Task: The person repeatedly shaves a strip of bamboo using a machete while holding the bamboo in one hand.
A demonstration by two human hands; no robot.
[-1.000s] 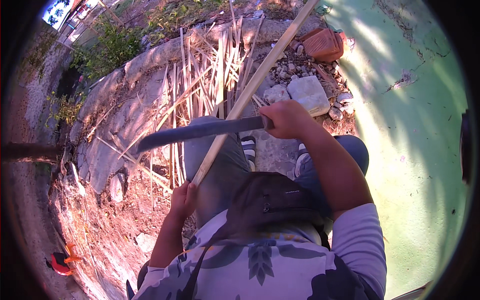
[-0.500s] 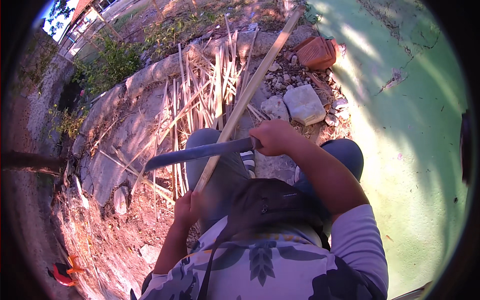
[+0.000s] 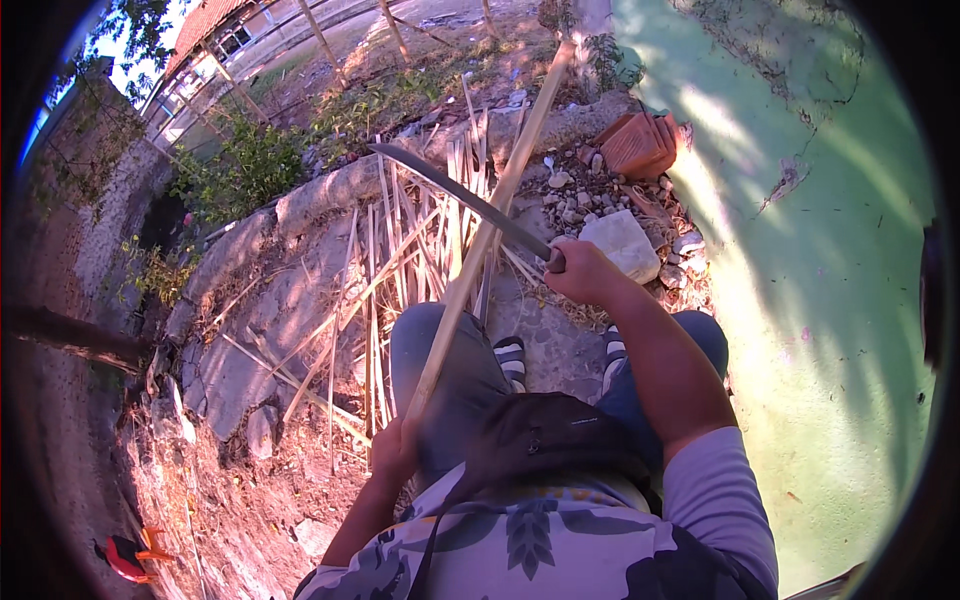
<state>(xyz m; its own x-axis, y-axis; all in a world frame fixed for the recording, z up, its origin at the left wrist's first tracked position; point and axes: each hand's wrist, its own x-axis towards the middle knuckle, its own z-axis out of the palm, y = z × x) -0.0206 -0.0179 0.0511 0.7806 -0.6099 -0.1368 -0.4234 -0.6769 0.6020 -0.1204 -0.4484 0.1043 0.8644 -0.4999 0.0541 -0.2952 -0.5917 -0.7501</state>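
Observation:
I sit with my knees up. My left hand grips the lower end of a long pale cane stalk that slants up and away over my left knee. My right hand is closed on the handle of a long dark machete, raised with its blade pointing up and to the left and crossing the stalk. A heap of split cane strips lies on the stone ground ahead of my feet.
A pale stone block and broken red roof tiles lie among rubble to the right. A green wall runs along the right side. A low stone kerb with weeds lies beyond, and a red object sits at lower left.
My right hand has swung the machete from lying level across my left knee to raised up and forward. The view has tilted up, and my left hand has kept its hold on the stalk.

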